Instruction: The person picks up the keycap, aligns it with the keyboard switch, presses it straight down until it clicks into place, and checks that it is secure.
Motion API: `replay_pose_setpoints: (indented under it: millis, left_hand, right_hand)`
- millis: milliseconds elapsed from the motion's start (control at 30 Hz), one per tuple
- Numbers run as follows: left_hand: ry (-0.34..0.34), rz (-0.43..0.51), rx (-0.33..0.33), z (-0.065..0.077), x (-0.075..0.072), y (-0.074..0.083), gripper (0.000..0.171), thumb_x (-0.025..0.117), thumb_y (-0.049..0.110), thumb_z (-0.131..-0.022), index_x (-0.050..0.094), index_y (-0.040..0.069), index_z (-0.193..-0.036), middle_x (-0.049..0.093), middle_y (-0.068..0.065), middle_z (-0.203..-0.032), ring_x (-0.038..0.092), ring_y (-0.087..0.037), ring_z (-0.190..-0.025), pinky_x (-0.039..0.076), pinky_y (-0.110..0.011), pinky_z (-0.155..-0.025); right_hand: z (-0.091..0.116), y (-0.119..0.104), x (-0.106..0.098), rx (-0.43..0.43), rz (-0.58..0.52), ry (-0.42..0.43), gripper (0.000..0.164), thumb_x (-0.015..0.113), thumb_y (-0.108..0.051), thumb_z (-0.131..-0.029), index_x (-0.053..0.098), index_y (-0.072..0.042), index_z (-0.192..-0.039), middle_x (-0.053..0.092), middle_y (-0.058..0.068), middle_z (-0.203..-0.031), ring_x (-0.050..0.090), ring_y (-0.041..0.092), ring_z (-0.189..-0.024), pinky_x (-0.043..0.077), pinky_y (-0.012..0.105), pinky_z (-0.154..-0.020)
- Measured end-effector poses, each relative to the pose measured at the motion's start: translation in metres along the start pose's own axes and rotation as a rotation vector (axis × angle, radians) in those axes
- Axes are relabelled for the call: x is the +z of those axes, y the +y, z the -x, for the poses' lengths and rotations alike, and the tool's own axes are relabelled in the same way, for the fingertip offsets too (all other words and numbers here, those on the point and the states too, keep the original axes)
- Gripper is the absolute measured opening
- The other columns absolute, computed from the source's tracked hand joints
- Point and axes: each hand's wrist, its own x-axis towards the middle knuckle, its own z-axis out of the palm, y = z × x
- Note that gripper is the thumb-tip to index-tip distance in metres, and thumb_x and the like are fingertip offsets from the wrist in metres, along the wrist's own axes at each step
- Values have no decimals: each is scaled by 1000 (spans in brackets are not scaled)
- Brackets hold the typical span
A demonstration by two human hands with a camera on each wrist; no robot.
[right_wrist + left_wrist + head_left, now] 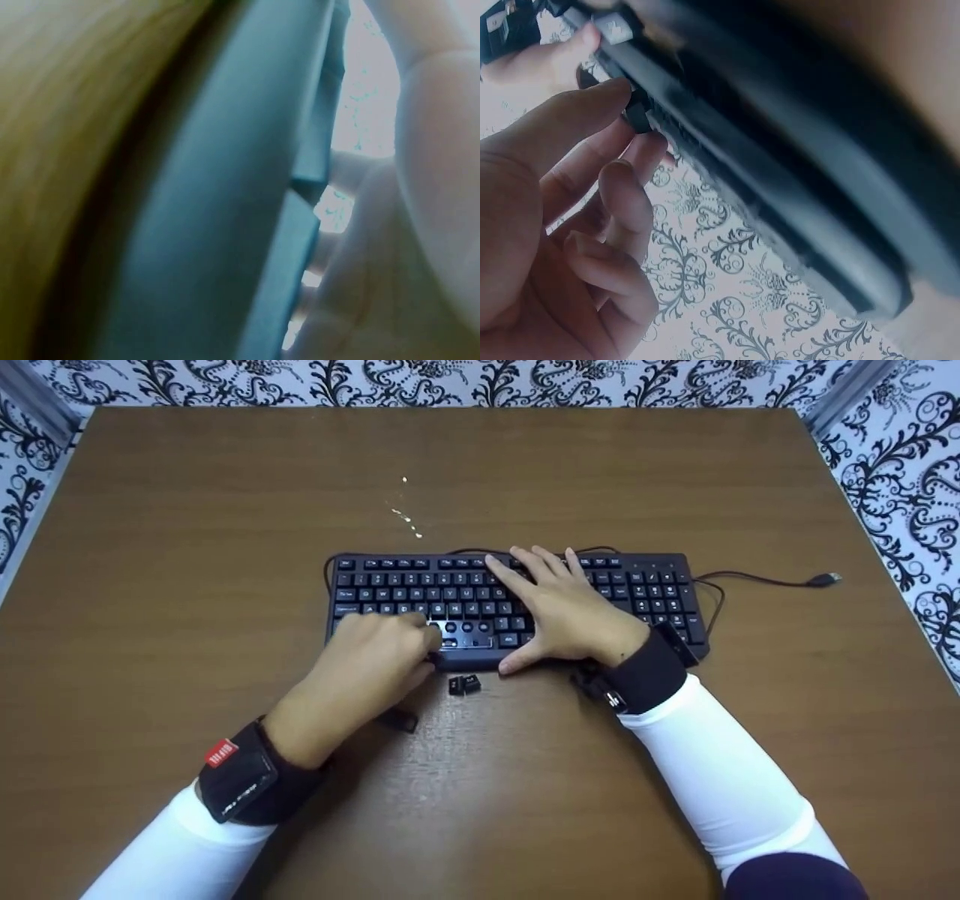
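A black keyboard [420, 594] lies on the table, several key positions in its lower rows bare of caps. My left hand [375, 649] is over its lower left part. In the left wrist view, thumb and forefinger pinch a small black keycap [637, 116] at the keyboard's edge; the other fingers curl loosely. My right hand [562, 611] rests spread across the right-middle keys, its thumb along the front edge. Two loose keycaps [463, 685] sit on the table just in front of the keyboard. The left hand hides the keys beneath it.
The brown wooden table [187, 532] has small pale marks [407, 519] beyond the keyboard. A black cable [757, 577] runs behind the keyboard and ends in a plug at the right. A dark oblong piece [397, 720] shows beside the left wrist.
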Motion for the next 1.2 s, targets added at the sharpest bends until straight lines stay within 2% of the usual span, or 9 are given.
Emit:
replay_pose_setpoints:
  millis: [233, 400, 867, 1200]
  left_hand:
    - [20, 11, -20, -14, -4, -8, 14, 74, 24, -75, 66, 15, -82, 65, -1, -78, 61, -24, -60, 49, -39, -48]
    - [17, 28, -68, -23, 0, -13, 10, 74, 22, -75, 68, 16, -82, 66, -3, -78, 63, -27, -64, 49, -42, -50]
    - [-26, 28, -83, -31, 7, -14, 14, 74, 25, -75, 68, 14, -80, 65, -5, -80, 62, -27, -65, 51, -42, -54]
    - [11, 49, -74, -32, 7, -13, 8, 75, 22, -75, 69, 16, -73, 66, -3, -74, 63, -26, -62, 50, -41, -53]
  right_hand:
    - [1, 1, -1, -6, -4, 4, 129, 64, -82, -46, 2, -32, -147, 12, 13, -154, 9, 38, -141, 1, 62, -110]
    - [1, 0, 0, -5, -5, 8, 128, 64, -81, -46, 3, -32, -147, 12, 13, -154, 9, 37, -141, 1, 62, -110]
    - [0, -1, 1, 1, -3, -5, 129, 64, -82, -46, 2, -32, -147, 10, 12, -154, 8, 37, -141, 0, 61, -111]
    - [0, 0, -1, -6, 8, 3, 128, 63, -82, -46, 2, -32, -147, 11, 13, -154, 9, 37, -141, 1, 62, -110]
